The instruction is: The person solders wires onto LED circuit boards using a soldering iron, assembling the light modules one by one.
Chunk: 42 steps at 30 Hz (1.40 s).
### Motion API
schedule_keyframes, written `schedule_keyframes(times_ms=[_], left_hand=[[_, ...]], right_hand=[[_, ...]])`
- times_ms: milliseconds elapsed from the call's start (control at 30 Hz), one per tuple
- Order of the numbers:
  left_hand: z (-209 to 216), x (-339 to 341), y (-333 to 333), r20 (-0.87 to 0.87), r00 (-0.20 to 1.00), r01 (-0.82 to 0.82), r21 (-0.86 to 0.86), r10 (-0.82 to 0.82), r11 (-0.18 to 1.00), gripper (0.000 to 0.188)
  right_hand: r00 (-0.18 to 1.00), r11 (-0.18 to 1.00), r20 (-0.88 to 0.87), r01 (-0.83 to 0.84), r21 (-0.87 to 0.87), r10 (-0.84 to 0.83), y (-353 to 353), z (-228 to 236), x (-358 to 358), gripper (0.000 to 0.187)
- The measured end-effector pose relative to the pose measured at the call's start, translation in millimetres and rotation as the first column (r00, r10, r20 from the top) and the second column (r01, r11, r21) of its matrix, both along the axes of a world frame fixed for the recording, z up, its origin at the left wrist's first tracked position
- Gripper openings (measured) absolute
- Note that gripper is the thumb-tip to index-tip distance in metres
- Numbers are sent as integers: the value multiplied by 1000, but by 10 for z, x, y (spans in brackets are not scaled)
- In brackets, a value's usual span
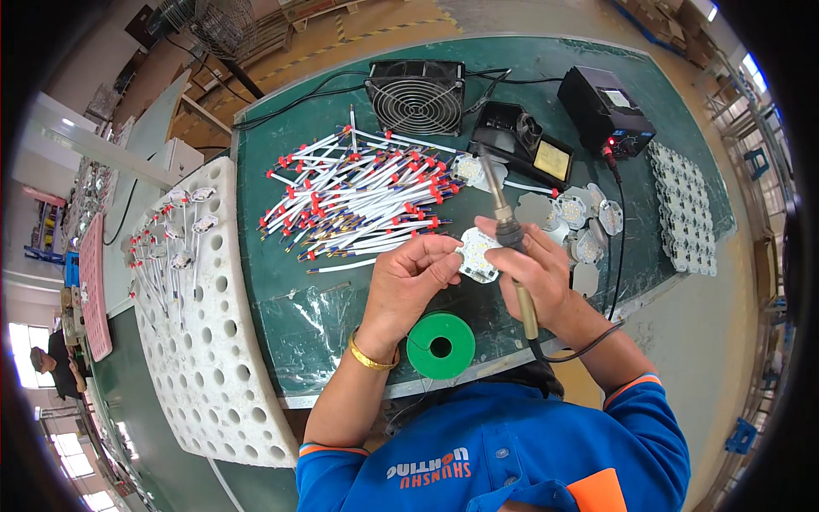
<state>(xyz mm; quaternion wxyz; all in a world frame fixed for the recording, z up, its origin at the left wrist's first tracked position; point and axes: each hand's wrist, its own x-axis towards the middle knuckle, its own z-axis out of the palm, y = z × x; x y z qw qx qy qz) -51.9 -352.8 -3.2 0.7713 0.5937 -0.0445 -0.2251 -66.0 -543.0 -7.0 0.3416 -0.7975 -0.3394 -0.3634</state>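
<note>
My right hand (546, 273) is wrapped round a soldering iron (525, 307), whose metal tip points up and away from me. Its thumb and forefinger also reach the right edge of a round white LED board (479, 260). At the board's left edge my left hand (412, 277) is closed in a pinch, its fingertips on the rim. Whether a strand of solder is in that pinch too is hidden. Just below, a green solder spool (440, 345) lies on the table, with a thin wire trailing from it.
White wires (367, 196) with red connectors are heaped at left centre. Behind stand a fan (418, 98), an iron stand with sponge (525, 145) and a black soldering station (606, 111). Loose discs (584, 226) and a board panel (682, 209) lie right; a holed foam board (200, 341) is left.
</note>
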Motion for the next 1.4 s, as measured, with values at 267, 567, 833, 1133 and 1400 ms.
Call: schedule_keyframes(times_ms=[267, 567, 833, 1133, 1400], left_hand=[[-53, -19, 7, 73, 997, -22, 6, 22, 1000, 15], [-31, 16, 95, 81, 986, 147, -8, -145, 989, 13], [-56, 81, 526, 602, 796, -493, 700, -56, 516, 19], [-47, 27, 307, 611, 787, -377, 585, -86, 718, 18], [-119, 2, 204, 163, 980, 102, 59, -110, 993, 30]], right_hand=[[989, 994, -151, 19, 105, -3, 67, 73, -29, 40], [992, 973, -118, 70, 220, -45, 295, 12, -38, 35], [991, 971, -137, 26, 239, 7, 295, -105, -4, 33], [961, 970, -271, 22, 244, 46, 198, -268, -79, 41], [889, 877, -433, 84, 473, 148, 250, -193, -69, 39]])
